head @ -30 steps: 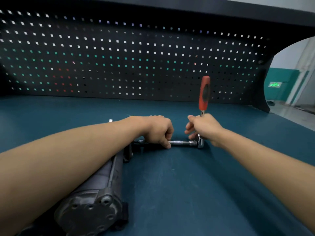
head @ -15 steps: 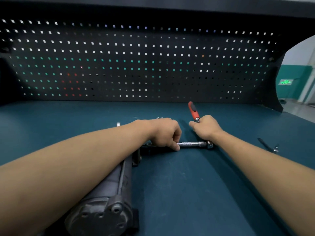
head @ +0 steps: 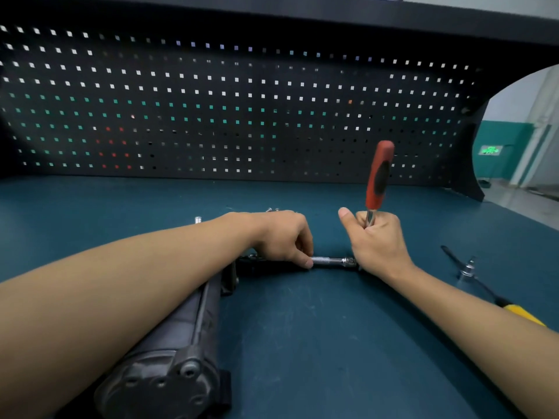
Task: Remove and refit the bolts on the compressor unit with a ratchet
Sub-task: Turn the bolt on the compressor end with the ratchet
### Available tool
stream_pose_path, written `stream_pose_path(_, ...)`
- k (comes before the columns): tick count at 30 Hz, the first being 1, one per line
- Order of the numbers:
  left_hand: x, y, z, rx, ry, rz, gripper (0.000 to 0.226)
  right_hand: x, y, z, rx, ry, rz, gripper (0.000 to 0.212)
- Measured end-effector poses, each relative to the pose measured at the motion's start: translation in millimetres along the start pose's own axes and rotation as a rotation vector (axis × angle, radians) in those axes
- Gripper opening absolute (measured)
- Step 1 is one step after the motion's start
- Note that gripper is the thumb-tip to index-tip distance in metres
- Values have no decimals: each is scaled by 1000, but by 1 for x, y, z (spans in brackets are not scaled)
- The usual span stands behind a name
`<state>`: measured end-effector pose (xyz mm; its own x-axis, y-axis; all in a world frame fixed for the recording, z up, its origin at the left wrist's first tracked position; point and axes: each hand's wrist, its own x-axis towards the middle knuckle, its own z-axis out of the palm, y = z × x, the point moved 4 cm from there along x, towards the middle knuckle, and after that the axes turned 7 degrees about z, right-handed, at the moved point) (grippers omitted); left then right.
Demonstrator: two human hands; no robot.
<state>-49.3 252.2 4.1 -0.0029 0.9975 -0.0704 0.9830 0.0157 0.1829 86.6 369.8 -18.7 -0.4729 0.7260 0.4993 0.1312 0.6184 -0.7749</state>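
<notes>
A dark grey compressor unit (head: pixel 169 352) lies lengthwise on the blue bench, its bolted end cap nearest me. My left hand (head: pixel 281 237) holds the inner end of a chrome extension bar (head: pixel 331 261) that runs sideways from the unit's far end. My right hand (head: pixel 378 240) grips the shank of the ratchet (head: pixel 379 176), whose red and black handle stands nearly upright. The ratchet head and the bolt are hidden behind my hands.
A second tool with a socket and yellow handle (head: pixel 472 276) lies to the right on the bench (head: pixel 302 343). Small loose bolts (head: pixel 198 219) sit behind my left forearm. A black pegboard (head: pixel 242 116) closes the back.
The ratchet handle has swung from lying low, pointing away from me, up to nearly upright. My left hand has kept its hold on the extension bar.
</notes>
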Motion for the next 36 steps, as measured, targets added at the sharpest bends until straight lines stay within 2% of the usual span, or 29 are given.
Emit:
stream_pose_path(4,0,2,0,4,-6,14,19,-10,3,-12,-38,-75,-25,60)
stream_pose_path(10,2,0,-1,35,21,13,13,-19,3,-33,-381,-64,-178,47)
stream_pose_path(13,4,-4,-3,71,46,-2,13,-32,7,-32,-518,-167,-294,42)
stream_pose_path(15,5,-6,-4,68,52,-14,14,-37,14,-28,-496,-240,-259,33)
stream_pose_path(17,5,-7,-3,70,51,-20,14,-34,18,-28,-407,-246,-205,18)
stream_pose_path(19,6,-8,-3,74,51,-24,14,-31,20,-28,-420,-237,-172,5)
stream_pose_path(23,9,-10,-2,78,42,-33,15,-24,17,-21,-433,-296,-167,7)
stream_pose_path(24,10,-10,-1,76,38,-38,15,-22,14,-19,-400,-320,-149,16)
stream_pose_path(26,11,-9,0,80,38,-43,15,-14,8,-12,-298,-367,-27,37)
stream_pose_path(28,12,-8,-1,96,44,-52,18,1,2,-8,-243,-338,153,54)
stream_pose_path(30,12,-7,-1,113,48,-60,21,14,-3,-4,-289,-297,265,66)
stream_pose_path(32,11,-6,-1,125,47,-57,24,26,-4,5,-258,-328,334,74)
stream_pose_path(36,11,-5,-2,135,49,-45,29,44,-1,22,-250,-312,419,65)
